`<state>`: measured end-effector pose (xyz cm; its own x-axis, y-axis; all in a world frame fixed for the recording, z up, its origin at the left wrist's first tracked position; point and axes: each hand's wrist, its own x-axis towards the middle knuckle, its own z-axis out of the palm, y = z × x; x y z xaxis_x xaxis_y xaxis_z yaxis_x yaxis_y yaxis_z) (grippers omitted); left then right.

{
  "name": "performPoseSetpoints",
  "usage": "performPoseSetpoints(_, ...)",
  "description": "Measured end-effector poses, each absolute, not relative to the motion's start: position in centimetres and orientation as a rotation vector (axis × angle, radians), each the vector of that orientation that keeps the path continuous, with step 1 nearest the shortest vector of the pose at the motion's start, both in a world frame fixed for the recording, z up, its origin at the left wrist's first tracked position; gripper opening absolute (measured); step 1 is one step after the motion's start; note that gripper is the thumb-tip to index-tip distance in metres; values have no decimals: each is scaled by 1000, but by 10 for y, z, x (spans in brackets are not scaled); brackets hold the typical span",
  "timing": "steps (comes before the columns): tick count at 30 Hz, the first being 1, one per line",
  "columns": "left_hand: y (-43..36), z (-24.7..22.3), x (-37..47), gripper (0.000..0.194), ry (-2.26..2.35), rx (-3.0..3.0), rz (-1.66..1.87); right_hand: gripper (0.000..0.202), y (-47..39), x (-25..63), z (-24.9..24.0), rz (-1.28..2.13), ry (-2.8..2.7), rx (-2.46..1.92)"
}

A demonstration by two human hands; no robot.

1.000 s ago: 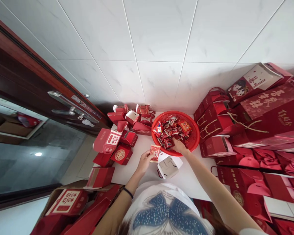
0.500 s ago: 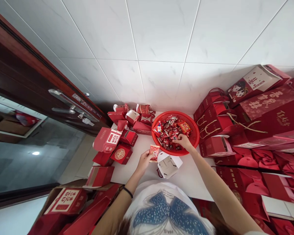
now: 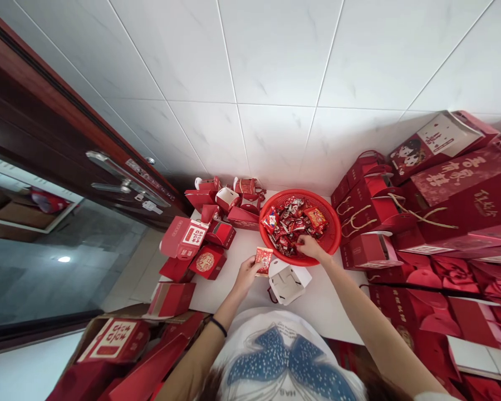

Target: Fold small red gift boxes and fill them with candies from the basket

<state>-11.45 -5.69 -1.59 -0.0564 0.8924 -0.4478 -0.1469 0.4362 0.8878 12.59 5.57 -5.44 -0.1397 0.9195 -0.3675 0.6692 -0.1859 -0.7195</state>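
Observation:
My left hand (image 3: 247,274) pinches a small red printed snack packet (image 3: 263,260), held upright just left of an open box. That box (image 3: 287,285) is white inside and stands with its flaps up on the white tabletop, close to my body. Behind it is a round red plastic basket (image 3: 336,227) of wrapped candies (image 3: 290,224). My right hand (image 3: 311,247) reaches over the basket's near rim, its fingers closed down among the candies. What lies between those fingertips is hidden.
Small red gift boxes (image 3: 209,262) crowd the table's left side. Red gift bags (image 3: 361,209) and larger boxes (image 3: 438,139) are stacked at right. A tiled wall (image 3: 275,133) stands behind. At left is a dark door (image 3: 67,128) with a handle. Another carton of red boxes (image 3: 112,342) sits lower left.
My right hand's fingers have dipped lower and closed among the candies near the basket's front. My left hand keeps the packet in nearly the same spot.

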Motion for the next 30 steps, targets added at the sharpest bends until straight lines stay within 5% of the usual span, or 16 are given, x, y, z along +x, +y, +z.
performPoseSetpoints(9,-57,-16,-118,30,1378,700,980,49,64,114,-46,1022,-2045,-2107)
performPoseSetpoints(30,-57,-14,-118,30,1394,645,984,43,60,113,-45,1096,-2352,-2001)
